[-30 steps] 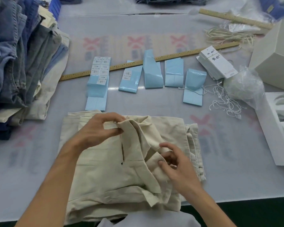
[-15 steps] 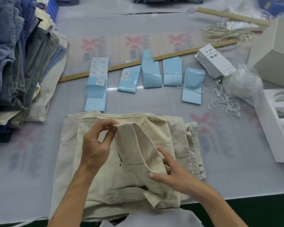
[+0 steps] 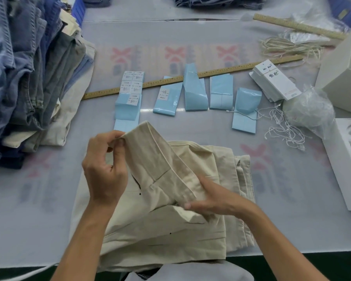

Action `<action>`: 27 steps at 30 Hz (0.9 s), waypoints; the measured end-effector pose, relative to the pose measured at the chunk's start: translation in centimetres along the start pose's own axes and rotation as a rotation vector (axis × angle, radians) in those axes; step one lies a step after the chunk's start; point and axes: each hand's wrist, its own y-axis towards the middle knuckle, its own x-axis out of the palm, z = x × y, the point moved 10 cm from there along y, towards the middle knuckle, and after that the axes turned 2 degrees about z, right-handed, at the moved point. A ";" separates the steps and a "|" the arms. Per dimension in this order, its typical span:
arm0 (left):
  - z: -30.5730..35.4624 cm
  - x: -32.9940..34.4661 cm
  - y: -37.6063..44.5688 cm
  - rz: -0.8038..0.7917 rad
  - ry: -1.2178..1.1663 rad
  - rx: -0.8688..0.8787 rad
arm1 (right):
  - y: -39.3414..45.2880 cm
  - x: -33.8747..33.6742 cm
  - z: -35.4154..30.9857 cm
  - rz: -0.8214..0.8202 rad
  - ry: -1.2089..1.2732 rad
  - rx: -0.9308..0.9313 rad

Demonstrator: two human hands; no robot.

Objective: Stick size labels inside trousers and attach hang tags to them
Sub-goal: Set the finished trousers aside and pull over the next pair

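1. Here, from my remote seat, I look down through the head camera at a pair of cream trousers (image 3: 160, 226) lying folded on the near middle of the grey table (image 3: 292, 209), just in front of the person's body.

2. The left hand (image 3: 103, 171) pinches the far end of the turned-up waistband (image 3: 150, 155) between thumb and curled fingers and lifts it off the pile.

3. The right hand (image 3: 213, 197) holds the near end of that band; its thumb lies along the fold, and the fingers are tucked under the cloth where I cannot see them.

4. The lifted band's long axis runs diagonally, from far-left at the left hand to near-right at the right hand, with its inner face turned up towards the camera.

5. I judge the task early for this pair: the waistband is opened, but I see no size label stuck on it and no hang tag attached.

6. The supplies sit beyond the trousers: blue label sheets (image 3: 130, 92) with white size labels, a stack of white hang tags (image 3: 274, 82) to the far right, and loose white tag strings (image 3: 284, 130) near them.

7. A pile of folded trousers (image 3: 32, 78) stands at the left; whether they are finished, I cannot tell.
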 end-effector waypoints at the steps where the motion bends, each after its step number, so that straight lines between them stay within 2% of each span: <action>1: 0.1 0.1 0.1 -0.010 0.007 0.012 | -0.5 0.1 0.4 -0.011 -0.007 -0.010; 4: 0.7 0.4 -0.1 -0.082 -0.027 0.079 | -1.7 -0.1 0.4 0.082 0.005 -0.082; 6: 0.9 1.1 -0.7 -0.171 -0.093 0.088 | -2.3 1.3 0.5 0.020 0.022 -0.090; 8: 0.7 2.9 -2.1 -0.310 -0.108 0.060 | -3.1 2.8 0.8 -0.097 -0.077 -0.080; 11: -0.1 7.7 -5.7 -0.568 0.040 0.007 | -4.3 3.3 1.6 -0.251 -0.169 -0.054; 13: -0.7 10.6 -8.7 -0.668 0.160 0.013 | -5.1 3.0 2.5 -0.312 -0.162 -0.005; 16: -0.6 13.6 -14.6 -0.816 0.193 0.080 | -5.5 2.3 3.6 -0.270 -0.124 0.061; 18: -0.4 14.8 -18.7 -0.919 0.261 0.181 | -5.7 2.6 3.4 -0.278 -0.099 0.033; 21: -1.4 15.2 -20.6 -0.961 0.326 0.193 | -6.3 3.4 3.5 -0.298 -0.161 0.001; 24: -1.8 14.7 -19.2 -0.926 0.171 0.060 | -6.9 3.6 4.2 -0.241 -0.260 0.010; 27: -1.1 12.2 -17.4 -0.796 -0.017 0.008 | -7.2 3.8 4.1 -0.143 -0.318 -0.054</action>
